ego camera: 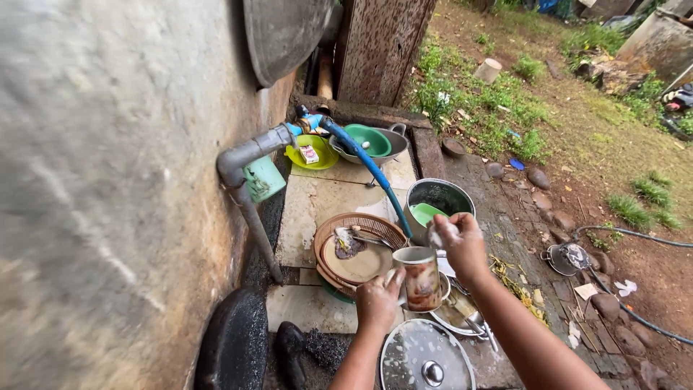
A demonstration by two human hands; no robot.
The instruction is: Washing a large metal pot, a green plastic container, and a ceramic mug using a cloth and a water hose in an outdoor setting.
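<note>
left hand [377, 300] clamped on patterned mug [421, 278] | right hand [459, 242] soapy, fingers bunched at mug's rim (over wicker basket [361, 249], steel lid [426, 359])

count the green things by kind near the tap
green bowl: 1
yellow-green plate: 1
green dish in the pot: 1
pale green board on the wall: 1
total: 4

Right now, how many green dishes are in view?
2: a green bowl in the metal pan under the tap, and a green dish inside the steel pot. Others may be hidden under the basket.
</note>
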